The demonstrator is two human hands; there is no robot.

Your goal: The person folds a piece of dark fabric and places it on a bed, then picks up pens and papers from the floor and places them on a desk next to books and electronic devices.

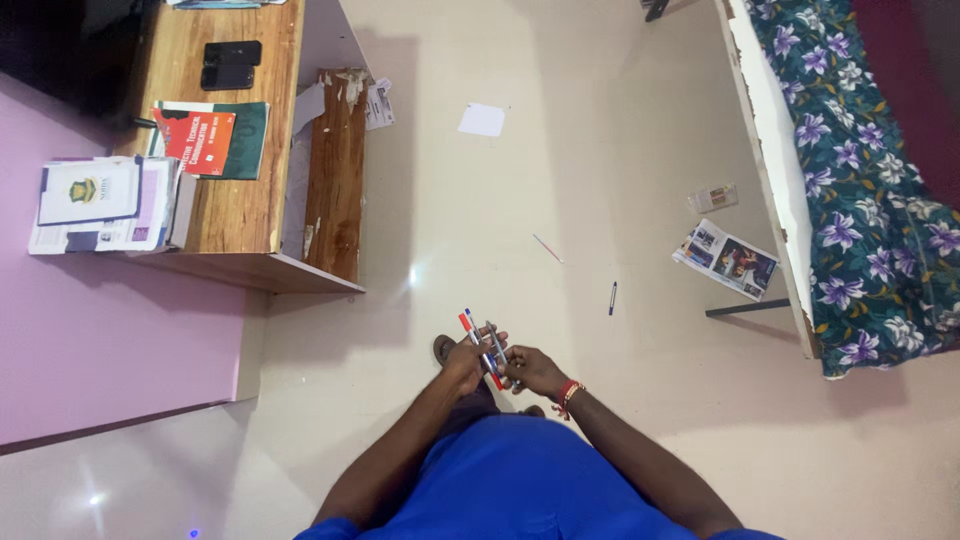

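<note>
My left hand (466, 362) and my right hand (533, 370) meet in front of my blue shirt, low in the middle of the head view. Together they hold a small bunch of pens (484, 346): one with a red cap, one with a blue cap and a grey one, pointing up and to the left. My left fingers wrap the bunch near its middle. My right fingers touch its lower end. A red and gold bracelet (568, 394) is on my right wrist. A dark pen (612, 298) and a thin pink stick (547, 249) lie apart on the floor above my hands.
A wooden desk (240, 215) at upper left carries two dark phones (229, 64), a red and green book (212, 139) and a stack of white booklets (105, 205). Papers (482, 119) and a magazine (726, 260) lie on the cream floor. A floral-covered bed (870, 190) stands at right.
</note>
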